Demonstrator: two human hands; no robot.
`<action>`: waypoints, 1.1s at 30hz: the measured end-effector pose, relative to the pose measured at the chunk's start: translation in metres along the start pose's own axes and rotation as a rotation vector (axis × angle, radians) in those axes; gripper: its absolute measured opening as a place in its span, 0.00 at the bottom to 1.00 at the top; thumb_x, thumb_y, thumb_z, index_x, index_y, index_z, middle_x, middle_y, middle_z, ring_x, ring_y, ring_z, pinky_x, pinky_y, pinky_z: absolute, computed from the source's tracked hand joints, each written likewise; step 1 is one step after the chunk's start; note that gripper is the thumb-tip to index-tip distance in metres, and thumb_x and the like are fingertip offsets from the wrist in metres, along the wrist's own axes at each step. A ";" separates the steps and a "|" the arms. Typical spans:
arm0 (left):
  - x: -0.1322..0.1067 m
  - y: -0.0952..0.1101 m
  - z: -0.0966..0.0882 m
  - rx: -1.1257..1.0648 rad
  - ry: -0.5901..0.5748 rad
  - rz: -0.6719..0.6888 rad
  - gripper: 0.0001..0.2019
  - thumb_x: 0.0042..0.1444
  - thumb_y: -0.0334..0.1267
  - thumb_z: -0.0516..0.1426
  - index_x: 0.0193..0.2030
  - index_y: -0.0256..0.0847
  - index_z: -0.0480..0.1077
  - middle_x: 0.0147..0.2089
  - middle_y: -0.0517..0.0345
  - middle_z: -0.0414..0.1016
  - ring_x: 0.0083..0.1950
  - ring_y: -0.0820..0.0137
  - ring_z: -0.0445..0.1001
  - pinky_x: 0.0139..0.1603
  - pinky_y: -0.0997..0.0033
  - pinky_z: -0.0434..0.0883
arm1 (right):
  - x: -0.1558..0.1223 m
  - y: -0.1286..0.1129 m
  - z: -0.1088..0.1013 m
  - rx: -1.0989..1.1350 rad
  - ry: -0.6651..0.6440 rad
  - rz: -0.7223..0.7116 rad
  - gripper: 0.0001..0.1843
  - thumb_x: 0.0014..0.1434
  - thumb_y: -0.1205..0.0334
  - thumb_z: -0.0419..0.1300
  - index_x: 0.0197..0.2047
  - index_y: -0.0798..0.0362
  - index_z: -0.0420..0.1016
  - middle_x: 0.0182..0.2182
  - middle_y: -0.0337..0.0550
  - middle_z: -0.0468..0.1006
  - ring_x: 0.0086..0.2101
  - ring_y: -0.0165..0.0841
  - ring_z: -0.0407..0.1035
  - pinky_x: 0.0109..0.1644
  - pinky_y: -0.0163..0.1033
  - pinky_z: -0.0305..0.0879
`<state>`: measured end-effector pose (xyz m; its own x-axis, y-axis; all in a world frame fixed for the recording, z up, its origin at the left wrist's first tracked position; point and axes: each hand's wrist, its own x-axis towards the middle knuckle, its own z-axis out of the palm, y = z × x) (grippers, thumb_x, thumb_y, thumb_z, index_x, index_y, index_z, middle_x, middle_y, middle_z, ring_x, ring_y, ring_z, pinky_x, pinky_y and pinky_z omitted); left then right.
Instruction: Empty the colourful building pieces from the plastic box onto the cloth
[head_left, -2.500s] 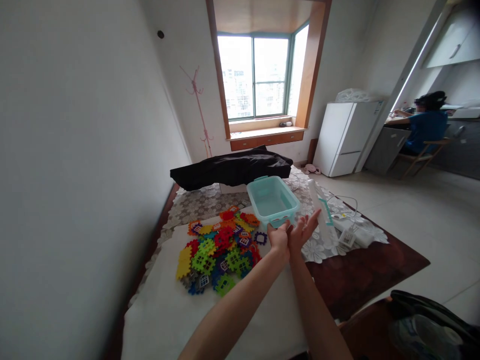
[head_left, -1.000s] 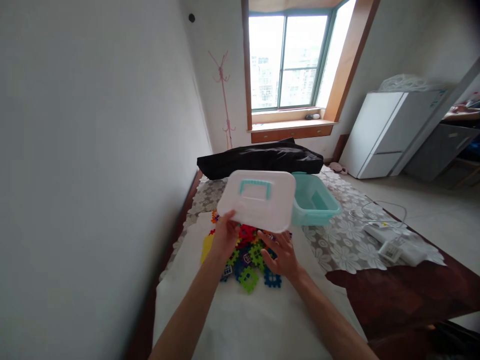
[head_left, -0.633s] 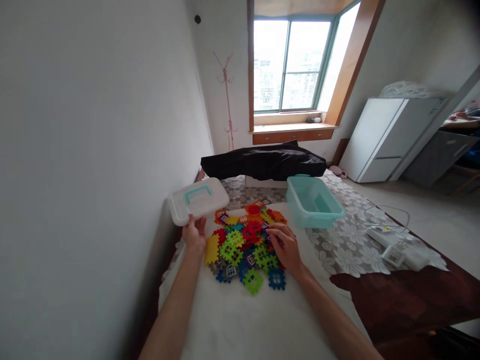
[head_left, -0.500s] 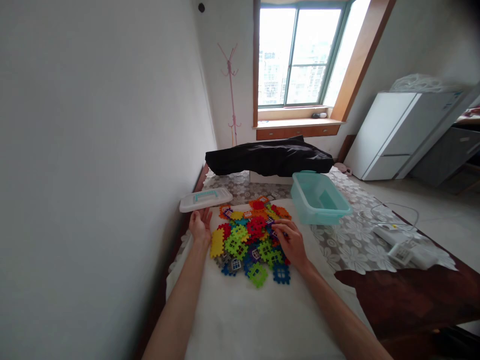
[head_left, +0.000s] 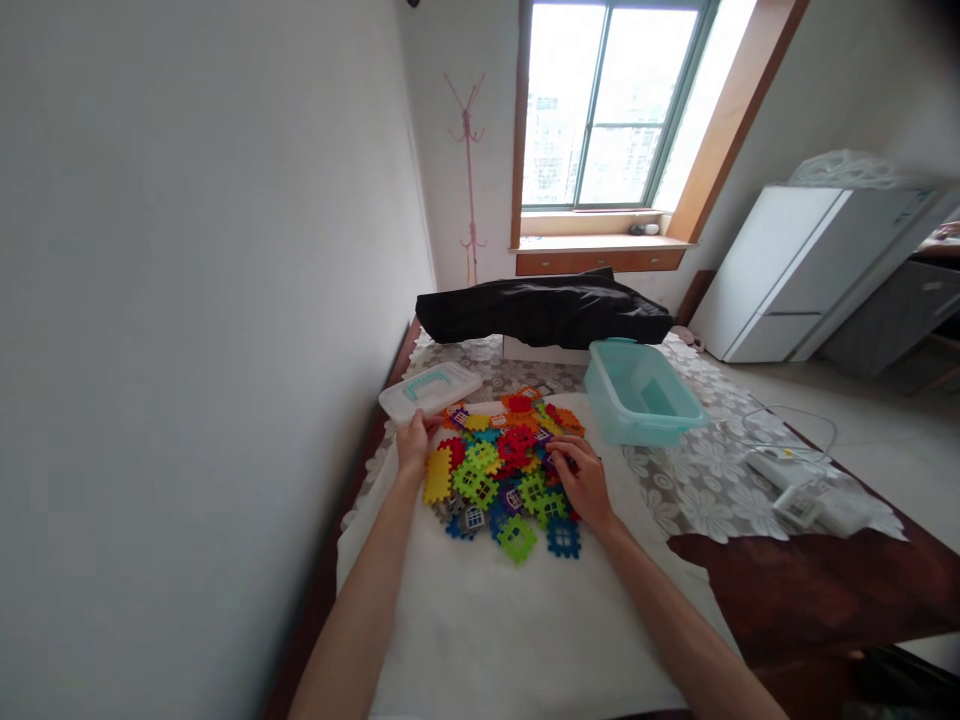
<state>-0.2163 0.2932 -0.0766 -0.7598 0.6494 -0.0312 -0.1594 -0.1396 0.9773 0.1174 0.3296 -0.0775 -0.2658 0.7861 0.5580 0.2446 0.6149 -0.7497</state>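
Observation:
A heap of colourful interlocking plastic blocks (head_left: 504, 470) lies on a white cloth (head_left: 517, 620). My left hand (head_left: 416, 447) is at the heap's left edge, its fingers closed on the near rim of a white lid (head_left: 429, 391) with a teal handle; the lid sits tilted just beyond the blocks. My right hand (head_left: 583, 485) rests on the right side of the heap, fingers bent and pinching a purple block (head_left: 553, 463). An open teal tub (head_left: 641, 397) stands empty to the right of the blocks.
A black bag (head_left: 544, 310) lies across the far end of the table. White devices with cables (head_left: 802, 490) sit on the lace cloth at the right. The wall runs close along the left; a white fridge (head_left: 802, 270) stands beyond.
I picked up the white lid from the right, carried it over the blocks and brought it down at the far left. My right hand dropped onto the block heap and stays there.

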 end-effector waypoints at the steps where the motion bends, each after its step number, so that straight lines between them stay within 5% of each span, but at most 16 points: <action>1: 0.001 0.000 0.001 0.009 0.005 0.000 0.16 0.70 0.42 0.53 0.39 0.34 0.78 0.41 0.42 0.83 0.50 0.57 0.82 0.63 0.52 0.74 | 0.000 0.001 0.000 0.001 0.010 0.020 0.12 0.68 0.58 0.58 0.44 0.50 0.84 0.47 0.50 0.80 0.49 0.42 0.74 0.57 0.51 0.71; 6: 0.002 0.003 0.005 0.044 -0.001 -0.001 0.11 0.68 0.36 0.54 0.51 0.37 0.75 0.53 0.43 0.81 0.49 0.63 0.82 0.58 0.56 0.77 | 0.002 0.007 0.000 0.000 0.058 0.074 0.12 0.66 0.58 0.58 0.41 0.51 0.84 0.46 0.50 0.81 0.49 0.44 0.74 0.59 0.53 0.69; 12: -0.014 0.018 0.006 0.189 -0.069 0.103 0.04 0.57 0.32 0.64 0.40 0.39 0.80 0.45 0.46 0.83 0.54 0.55 0.79 0.66 0.54 0.69 | 0.003 0.011 0.001 -0.006 0.063 0.100 0.13 0.66 0.56 0.58 0.41 0.51 0.83 0.46 0.51 0.80 0.49 0.45 0.74 0.60 0.54 0.68; 21: -0.041 0.035 0.014 0.354 -0.190 0.256 0.10 0.54 0.33 0.66 0.44 0.43 0.81 0.53 0.46 0.81 0.63 0.50 0.73 0.74 0.47 0.58 | -0.001 0.029 0.012 -0.119 0.118 0.161 0.29 0.66 0.44 0.58 0.64 0.51 0.72 0.68 0.56 0.66 0.67 0.48 0.60 0.72 0.62 0.56; 24: -0.068 0.048 0.032 0.407 -0.303 0.385 0.12 0.52 0.35 0.67 0.44 0.45 0.81 0.63 0.48 0.76 0.72 0.50 0.63 0.79 0.49 0.48 | 0.000 0.034 0.020 -0.165 0.042 0.160 0.32 0.65 0.40 0.59 0.66 0.48 0.71 0.70 0.54 0.64 0.69 0.49 0.57 0.72 0.65 0.53; 28: -0.126 0.062 0.071 0.198 -0.498 0.262 0.12 0.53 0.36 0.67 0.45 0.46 0.81 0.57 0.46 0.79 0.70 0.50 0.66 0.79 0.49 0.50 | 0.014 0.037 0.031 -0.145 -0.055 0.129 0.30 0.64 0.38 0.59 0.63 0.45 0.76 0.66 0.51 0.71 0.68 0.49 0.60 0.72 0.65 0.54; 33: -0.198 0.054 0.098 0.090 -0.703 0.253 0.16 0.55 0.34 0.66 0.51 0.47 0.80 0.62 0.45 0.76 0.74 0.52 0.61 0.81 0.48 0.43 | 0.032 0.030 0.033 -0.045 -0.011 -0.041 0.27 0.71 0.42 0.48 0.52 0.47 0.83 0.51 0.47 0.84 0.55 0.40 0.75 0.64 0.53 0.70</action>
<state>-0.0128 0.2302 0.0023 -0.1798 0.9342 0.3083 0.0414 -0.3059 0.9512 0.0852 0.3710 -0.0942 -0.2867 0.7597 0.5837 0.2747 0.6489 -0.7096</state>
